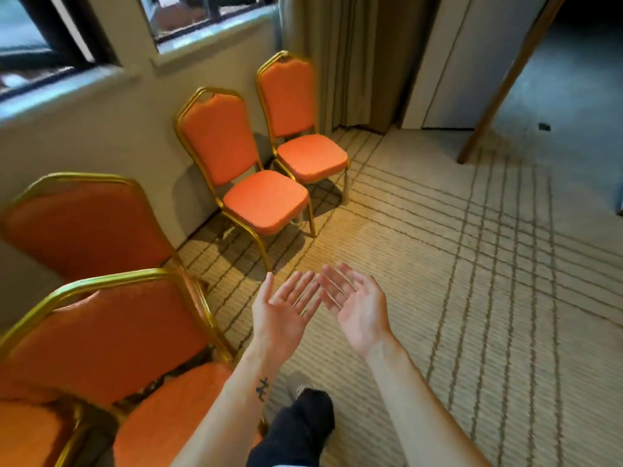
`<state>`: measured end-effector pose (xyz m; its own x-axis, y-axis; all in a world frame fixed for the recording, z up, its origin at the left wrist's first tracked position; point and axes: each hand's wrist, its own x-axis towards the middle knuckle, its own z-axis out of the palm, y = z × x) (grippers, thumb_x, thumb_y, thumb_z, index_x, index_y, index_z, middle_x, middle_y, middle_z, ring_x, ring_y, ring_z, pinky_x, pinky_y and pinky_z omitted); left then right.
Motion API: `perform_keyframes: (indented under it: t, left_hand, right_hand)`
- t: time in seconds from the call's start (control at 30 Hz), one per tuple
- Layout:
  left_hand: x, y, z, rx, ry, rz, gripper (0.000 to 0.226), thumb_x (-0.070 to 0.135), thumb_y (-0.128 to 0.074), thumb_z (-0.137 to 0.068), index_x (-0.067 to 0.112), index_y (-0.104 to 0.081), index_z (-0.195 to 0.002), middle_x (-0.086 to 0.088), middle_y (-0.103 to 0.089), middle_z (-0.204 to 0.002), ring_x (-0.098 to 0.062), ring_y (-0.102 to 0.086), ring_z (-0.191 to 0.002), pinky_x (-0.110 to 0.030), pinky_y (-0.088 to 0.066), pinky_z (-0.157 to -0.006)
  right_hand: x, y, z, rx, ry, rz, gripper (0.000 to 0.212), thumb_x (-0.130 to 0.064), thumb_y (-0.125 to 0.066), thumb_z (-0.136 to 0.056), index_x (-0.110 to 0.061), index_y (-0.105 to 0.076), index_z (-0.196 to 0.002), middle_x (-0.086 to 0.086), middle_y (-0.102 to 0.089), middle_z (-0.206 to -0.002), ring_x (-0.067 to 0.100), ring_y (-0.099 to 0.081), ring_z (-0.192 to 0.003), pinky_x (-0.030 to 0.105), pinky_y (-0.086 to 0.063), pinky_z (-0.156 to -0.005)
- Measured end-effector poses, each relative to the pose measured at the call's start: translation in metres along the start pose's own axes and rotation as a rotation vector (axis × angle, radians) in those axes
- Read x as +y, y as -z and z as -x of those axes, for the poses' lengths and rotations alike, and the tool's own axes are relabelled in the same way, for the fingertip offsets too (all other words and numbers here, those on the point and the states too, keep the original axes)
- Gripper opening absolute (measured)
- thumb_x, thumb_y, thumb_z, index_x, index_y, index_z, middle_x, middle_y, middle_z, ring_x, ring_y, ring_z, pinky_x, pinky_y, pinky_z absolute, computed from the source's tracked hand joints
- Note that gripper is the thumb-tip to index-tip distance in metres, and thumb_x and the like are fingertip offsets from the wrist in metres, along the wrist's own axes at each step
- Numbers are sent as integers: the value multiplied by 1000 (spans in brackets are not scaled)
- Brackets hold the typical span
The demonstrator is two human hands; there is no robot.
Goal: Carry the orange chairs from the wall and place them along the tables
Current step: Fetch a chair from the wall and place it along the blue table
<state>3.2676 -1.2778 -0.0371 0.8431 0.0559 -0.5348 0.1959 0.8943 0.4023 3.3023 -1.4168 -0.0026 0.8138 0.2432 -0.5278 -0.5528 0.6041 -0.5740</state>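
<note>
Frame edge crops the nearest orange chair (pixel 101 348), near the left hand (pixel 283 315).

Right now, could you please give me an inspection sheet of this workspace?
Surface: beige carpet with dark grid lines.
Job's things: four orange chairs by the wall, all upright: farthest chair, second chair, third chair, nearest chair; tables not in view.
Clutter: nothing seen.
Grippers: left hand and right hand open, palms up, holding nothing.
Cables: nothing seen.
Surroundings: window above the chairs, curtain in the corner, slanting wooden post at right.
</note>
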Motion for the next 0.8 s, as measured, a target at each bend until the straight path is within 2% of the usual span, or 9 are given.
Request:
perform_keyframes:
  t: [0.13,0.3,0.57,0.8]
  left_hand:
    - [53,0,-64,92,-93,89,65,53,-49,-100,2,-52,-140,-18,-67,-131,-35,-64,-122,-48,-44,-112]
    - [148,-3,-111,142,-267,148,66,54,-46,-101,2,-51,-142,-17,-67,-131,-33,-61,-126,-47,-44,-111]
    - [258,22,-112,281,-589,342,63,53,-44,-102,5,-52,-141,-17,-65,-134,-37,-60,-128,-51,-37,-117]
    - [306,57,-132,473,-812,554,60,52,-44,-103,5,-53,-140,-16,-67,-131,-35,-61,-126,-50,-41,-114]
  right_hand:
    - [-4,-54,-89,-53,-96,111,40,-24,-43,-102,-6,-52,-137,18,-70,-123,31,-68,-113,43,-51,-98]
    - [8,-147,-172,-184,-222,199,40,-23,-43,-102,-4,-53,-135,19,-70,-121,33,-68,-114,45,-49,-105]
    - [45,-279,-244,-415,-427,362,41,-24,-41,-101,-5,-53,-136,18,-70,-123,33,-68,-114,45,-50,-103]
    - [102,-364,-308,-686,-608,605,42,-27,-37,-104,-9,-51,-140,13,-71,-123,31,-68,-114,47,-48,-107]
